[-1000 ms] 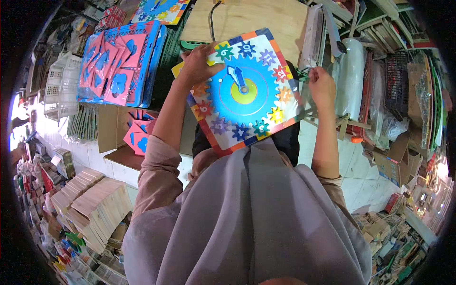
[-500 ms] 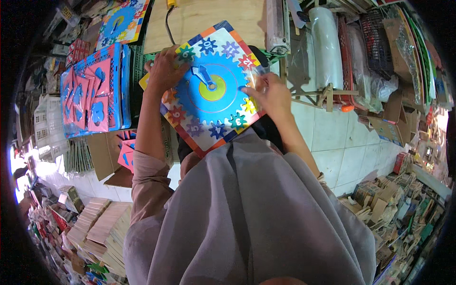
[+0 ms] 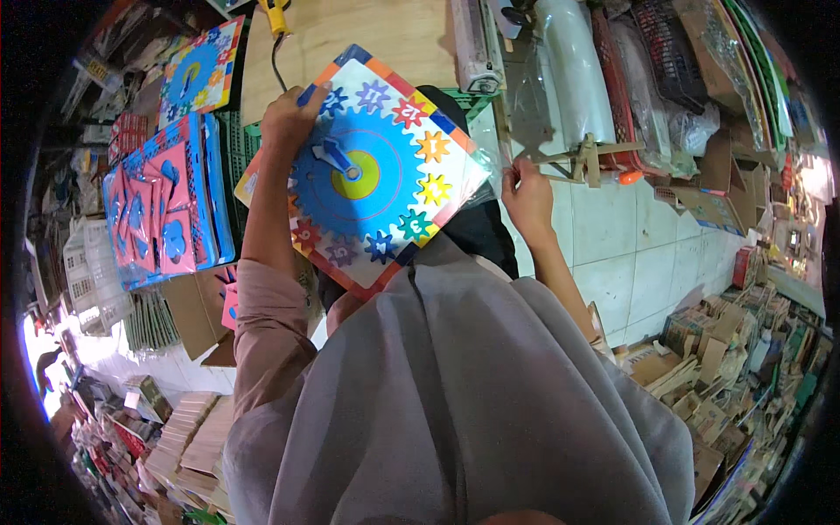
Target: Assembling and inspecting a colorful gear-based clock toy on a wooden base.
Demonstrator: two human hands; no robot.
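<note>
A square clock puzzle board (image 3: 385,188) with a colourful border and gear-shaped number pieces lies tilted above my lap. Its blue round face carries a blue pointer (image 3: 331,155) at the yellow centre. My left hand (image 3: 293,122) grips the board's upper left edge, its forearm crossing the left corner. Clear plastic film (image 3: 492,164) sticks out past the board's right corner. Just beyond that corner, my right hand (image 3: 528,197) is closed in a pinch, apparently on the film's end.
Beyond the board is a wooden tabletop (image 3: 367,44) with a yellow-handled corded tool (image 3: 275,17). Wrapped pink and blue pieces (image 3: 157,206) sit on stacked blue boards at left, below another clock board (image 3: 197,70). A plastic roll (image 3: 573,79) stands at right.
My right hand has moved right, off the board's corner, and the film now stretches toward it. The board and my left hand appear shifted slightly left as the view moved.
</note>
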